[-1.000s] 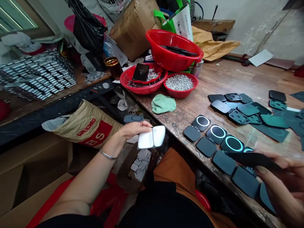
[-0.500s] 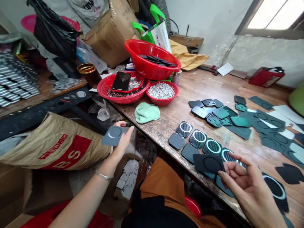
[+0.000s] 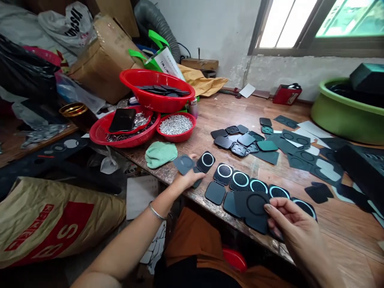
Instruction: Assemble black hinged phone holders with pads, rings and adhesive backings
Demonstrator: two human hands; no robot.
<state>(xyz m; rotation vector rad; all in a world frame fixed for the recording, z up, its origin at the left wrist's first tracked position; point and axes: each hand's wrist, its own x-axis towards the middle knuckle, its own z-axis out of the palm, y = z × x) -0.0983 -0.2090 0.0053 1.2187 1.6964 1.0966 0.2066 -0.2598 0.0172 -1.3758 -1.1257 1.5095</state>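
Observation:
My left hand [image 3: 188, 179] is at the near edge of the wooden table [image 3: 270, 108], fingers closed on a grey square pad [image 3: 183, 164] and touching a black square piece with a white ring [image 3: 205, 161]. My right hand [image 3: 292, 225] pinches a black square sheet with a round imprint [image 3: 251, 204] over the near row. That row of black ringed pieces [image 3: 240, 180] and plain black squares [image 3: 215, 193] runs along the table's front edge between my hands.
Red baskets [image 3: 156, 90] with black parts, metal bits [image 3: 175, 124] and a phone [image 3: 122, 119] stand at the left. A green cloth [image 3: 160, 153] lies near them. More black parts [image 3: 240, 140] and cut sheets [image 3: 295, 140] cover the middle. A green tub [image 3: 345, 112] sits far right; a paper sack [image 3: 54, 218] lies below left.
My left hand dropped the white backing off the table's side, then carried the grey pad up to the table edge. My right hand kept its black sheet. The view swung right.

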